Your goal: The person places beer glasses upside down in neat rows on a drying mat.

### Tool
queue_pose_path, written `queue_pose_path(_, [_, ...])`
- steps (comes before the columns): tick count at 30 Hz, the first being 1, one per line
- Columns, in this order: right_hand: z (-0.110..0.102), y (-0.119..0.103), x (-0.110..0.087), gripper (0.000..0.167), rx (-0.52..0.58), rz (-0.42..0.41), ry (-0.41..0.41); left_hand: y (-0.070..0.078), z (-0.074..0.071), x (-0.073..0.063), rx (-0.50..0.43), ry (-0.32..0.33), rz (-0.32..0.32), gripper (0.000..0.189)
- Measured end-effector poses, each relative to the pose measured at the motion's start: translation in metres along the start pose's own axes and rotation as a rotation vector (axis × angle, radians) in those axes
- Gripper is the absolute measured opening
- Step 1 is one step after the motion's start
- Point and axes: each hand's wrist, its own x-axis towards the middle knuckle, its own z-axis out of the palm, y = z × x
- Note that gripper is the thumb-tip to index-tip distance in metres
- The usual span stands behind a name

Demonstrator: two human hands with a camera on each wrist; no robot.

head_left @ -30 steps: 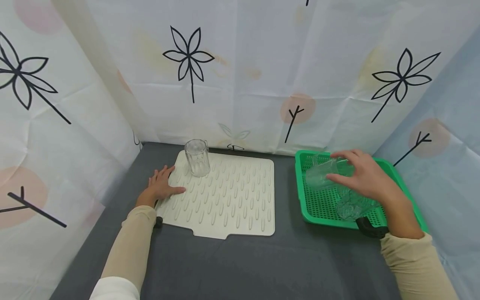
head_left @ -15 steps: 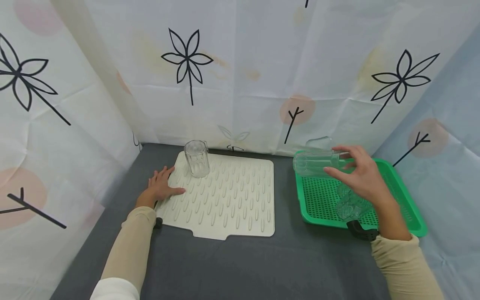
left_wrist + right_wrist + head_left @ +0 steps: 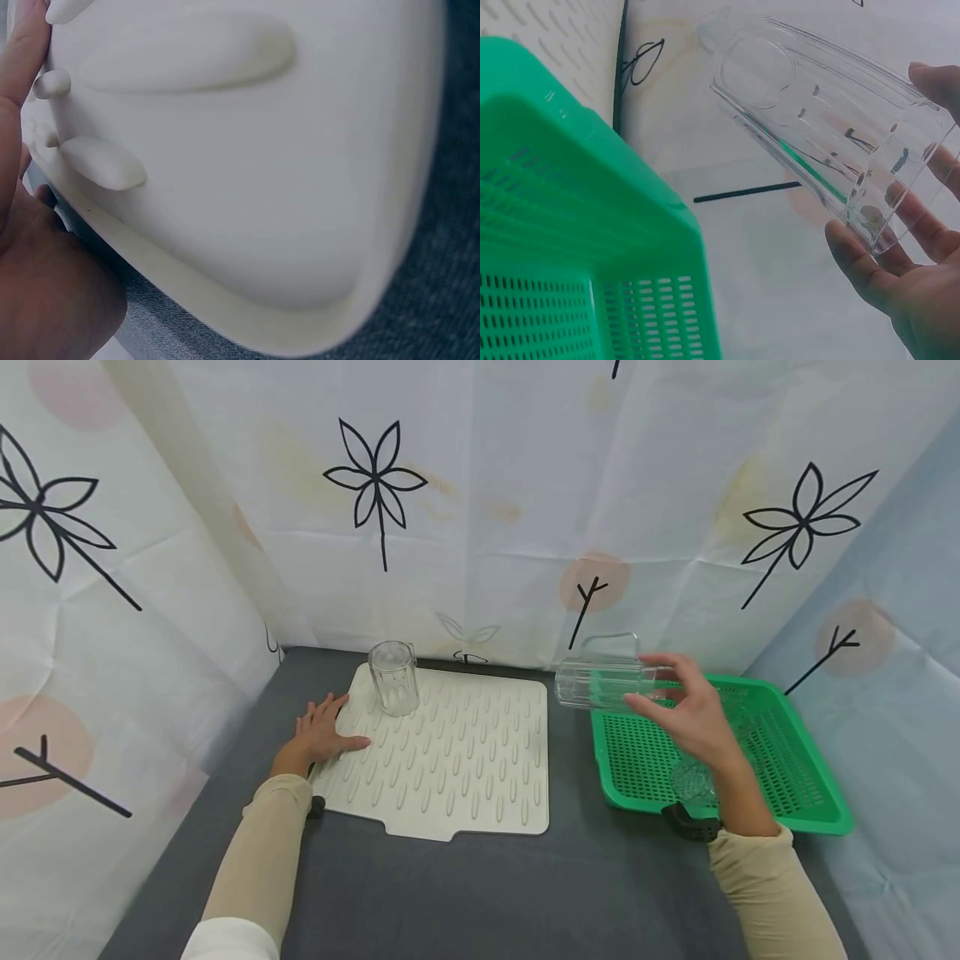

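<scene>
Your right hand (image 3: 690, 710) is part-curled, its thumb and fingers set apart by the width of the clear glass mug (image 3: 600, 685) that they grip near one end. The gripped mug lies roughly horizontal, its handle on the far side; in the head view it overlaps the far left corner of the green basket (image 3: 817, 822) and projects past the rim. The basket is a perforated plastic container, and it holds further clear glassware (image 3: 692, 781), partly hidden by your right forearm; the number of pieces cannot be told. Your left hand (image 3: 326, 735) is spread, fingers extended and gripping nothing, and rests on the left edge of the off-white ridged mat (image 3: 465, 760). A second glass mug (image 3: 394, 681) stands on end near the mat's far left corner; whether its mouth faces up cannot be told. Both the mat and the basket lie on the dark grey surface (image 3: 525, 893), well apart from each other. Behind them, the pale cloth (image 3: 502, 460) carries printed line drawings of flowers and twigs.
</scene>
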Motion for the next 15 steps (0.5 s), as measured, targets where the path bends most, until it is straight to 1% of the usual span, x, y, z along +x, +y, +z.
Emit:
queue_pose_path(3, [0.007, 0.003, 0.001, 0.057, 0.061, 0.010, 0.006, 0.001, -0.001, -0.002, -0.007, -0.005, 0.007, 0.128])
queue_pose_path(6, [0.015, 0.005, 0.002, 0.056, 0.123, 0.041, 0.011, 0.006, -0.003, -0.004, -0.011, -0.005, 0.002, 0.126])
queue_pose_path(10, [0.027, 0.009, 0.002, 0.055, 0.203, 0.077, 0.008, 0.013, -0.006, -0.007, -0.018, -0.009, -0.008, 0.121])
queue_pose_path(15, [0.041, 0.013, 0.005, 0.054, 0.259, 0.093, 0.010, 0.013, -0.005, -0.008, -0.015, -0.009, -0.015, 0.118])
